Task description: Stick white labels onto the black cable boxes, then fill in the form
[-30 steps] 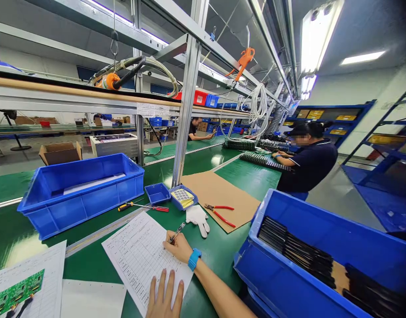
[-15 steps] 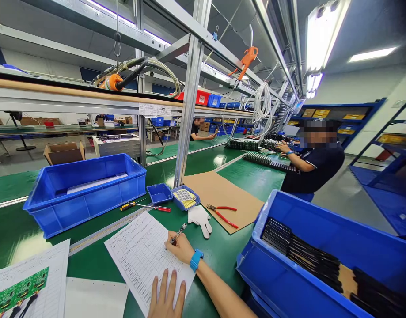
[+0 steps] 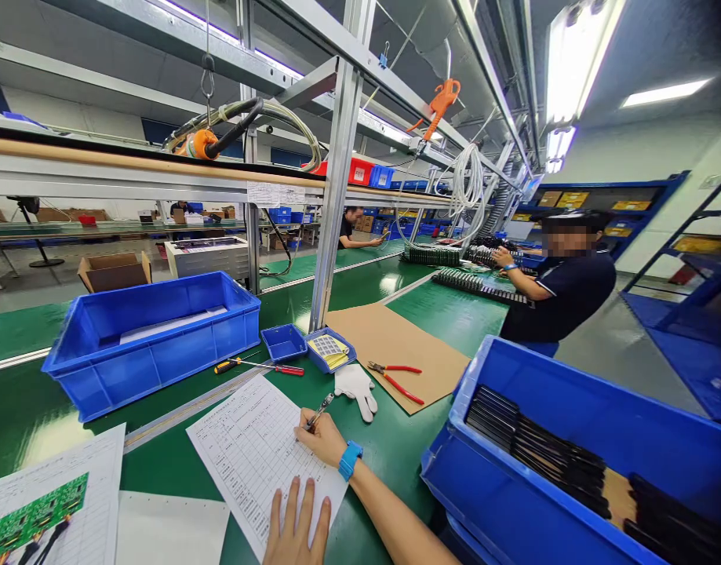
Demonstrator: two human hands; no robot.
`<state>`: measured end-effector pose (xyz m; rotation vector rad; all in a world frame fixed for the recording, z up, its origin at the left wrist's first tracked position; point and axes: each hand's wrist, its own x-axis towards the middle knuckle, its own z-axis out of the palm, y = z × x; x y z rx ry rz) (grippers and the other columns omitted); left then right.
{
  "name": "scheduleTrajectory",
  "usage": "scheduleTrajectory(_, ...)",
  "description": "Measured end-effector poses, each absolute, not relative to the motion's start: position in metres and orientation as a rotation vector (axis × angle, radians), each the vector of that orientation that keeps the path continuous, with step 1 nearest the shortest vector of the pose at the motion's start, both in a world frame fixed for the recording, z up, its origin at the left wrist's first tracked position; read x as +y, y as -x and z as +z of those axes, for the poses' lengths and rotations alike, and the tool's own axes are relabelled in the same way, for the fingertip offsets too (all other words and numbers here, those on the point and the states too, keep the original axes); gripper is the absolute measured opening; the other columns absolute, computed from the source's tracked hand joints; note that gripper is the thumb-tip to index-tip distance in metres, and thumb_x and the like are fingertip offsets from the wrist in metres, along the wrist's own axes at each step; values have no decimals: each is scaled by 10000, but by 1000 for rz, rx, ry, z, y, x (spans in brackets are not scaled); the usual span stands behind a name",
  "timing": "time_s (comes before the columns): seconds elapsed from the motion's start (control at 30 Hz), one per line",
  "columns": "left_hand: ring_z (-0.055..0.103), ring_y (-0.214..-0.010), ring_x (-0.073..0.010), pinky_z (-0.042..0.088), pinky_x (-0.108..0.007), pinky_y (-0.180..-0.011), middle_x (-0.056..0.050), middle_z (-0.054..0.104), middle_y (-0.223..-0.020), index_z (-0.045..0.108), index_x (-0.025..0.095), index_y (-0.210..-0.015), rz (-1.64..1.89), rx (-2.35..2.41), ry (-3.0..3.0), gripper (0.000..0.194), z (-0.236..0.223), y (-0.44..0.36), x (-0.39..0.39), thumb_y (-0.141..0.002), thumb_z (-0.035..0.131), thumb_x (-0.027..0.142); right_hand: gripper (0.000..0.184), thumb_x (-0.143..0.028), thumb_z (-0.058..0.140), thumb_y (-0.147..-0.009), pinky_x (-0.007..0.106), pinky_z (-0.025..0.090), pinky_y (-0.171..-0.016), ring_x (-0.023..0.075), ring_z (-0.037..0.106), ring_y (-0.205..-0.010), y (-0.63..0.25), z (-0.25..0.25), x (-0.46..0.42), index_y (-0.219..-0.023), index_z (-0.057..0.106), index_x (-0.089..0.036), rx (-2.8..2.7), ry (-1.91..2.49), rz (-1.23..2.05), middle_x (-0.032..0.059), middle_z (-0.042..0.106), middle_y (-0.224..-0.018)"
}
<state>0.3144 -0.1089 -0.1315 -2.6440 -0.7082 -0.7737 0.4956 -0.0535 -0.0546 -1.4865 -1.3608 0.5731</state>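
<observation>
A printed form with a table grid (image 3: 242,439) lies on the green bench. My right hand (image 3: 323,441), with a blue band at the wrist, is closed around a pen (image 3: 320,410) and rests on the form's right part, the pen's lower end hidden by my fingers. Flat on the form's lower edge, my left hand (image 3: 298,522) has its fingers spread and holds nothing. Just beyond the right hand lies a white glove (image 3: 355,390).
Red-handled cutters (image 3: 395,380) lie on cardboard (image 3: 389,329). Two screwdrivers lie near small blue trays (image 3: 283,343). A large blue bin (image 3: 160,353) stands left; another, holding black parts (image 3: 537,447), stands right. Green circuit boards (image 3: 36,518) lie lower left. A co-worker (image 3: 563,290) stands beyond.
My hands and the pen keep almost the same place on the form. At the far right, the co-worker has shifted slightly.
</observation>
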Motion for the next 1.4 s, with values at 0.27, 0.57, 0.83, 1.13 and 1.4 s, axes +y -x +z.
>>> scheduleTrajectory(0.27,130,-1474,-352,340,-624,-1093,-49,446,-1488,236,311,-1521,-795,-617,2559,672,-141,-314,-100,-923,514,439,209,-289,547,-737,232,230,-506,87,288,-521,-495,-53,-54,-618,416,-179,-1362,1494,589,-56,353,-527)
scheduleTrajectory(0.57,367,-1349,-333,482,-457,-949,-49,481,-1461,346,279,-1491,-736,-405,2426,613,-116,-302,-90,-915,497,423,215,-272,542,-733,248,233,-522,92,290,-536,-497,-55,-53,-609,390,-183,-1381,1483,576,-54,348,-534)
scheduleTrajectory(0.83,199,-1455,-313,343,-514,-1109,-39,439,-1495,307,282,-1507,-759,-414,2523,612,-121,-301,-88,-933,457,434,226,-261,543,-727,244,210,-514,90,272,-529,-494,-51,-56,-597,376,-182,-1388,1491,556,-55,328,-523)
scheduleTrajectory(1.13,32,-1484,-338,325,-648,-1095,-39,408,-1512,171,330,-1527,-732,-705,2596,660,-148,-317,-106,-938,470,317,232,-284,559,-745,226,229,-513,87,291,-521,-495,-54,-56,-611,402,-178,-1380,1461,573,-57,334,-515)
scheduleTrajectory(1.4,452,-1329,-337,431,-599,-1032,-45,489,-1432,501,347,-1376,-651,-723,2600,483,-120,-318,-109,-915,478,203,227,-380,460,-850,220,317,-501,103,389,-490,-502,-49,-48,-730,454,-187,-1207,1435,580,-45,428,-532)
